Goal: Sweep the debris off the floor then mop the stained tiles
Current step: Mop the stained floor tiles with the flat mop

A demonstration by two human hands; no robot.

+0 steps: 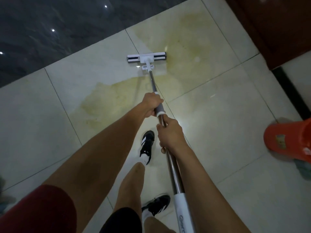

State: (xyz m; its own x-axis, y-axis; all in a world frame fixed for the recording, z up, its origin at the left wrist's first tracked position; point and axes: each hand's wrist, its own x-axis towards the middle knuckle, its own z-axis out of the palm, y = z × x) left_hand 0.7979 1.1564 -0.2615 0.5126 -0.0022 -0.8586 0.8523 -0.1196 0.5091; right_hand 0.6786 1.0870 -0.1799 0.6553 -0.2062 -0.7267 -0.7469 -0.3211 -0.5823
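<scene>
A mop with a white and grey flat head rests on pale floor tiles, its metal pole running back toward me. My left hand is closed around the pole's grey grip. My right hand grips the pole just behind it, lower down. A yellowish stain spreads over the tiles to the right of and beyond the mop head. Another yellowish patch lies to the left of the pole, nearer to me.
A dark glossy marble surface borders the tiles at the far left. Dark brown wooden furniture stands at the upper right. An orange bucket sits at the right edge with a cloth under it. My feet in black-and-white shoes stand below the hands.
</scene>
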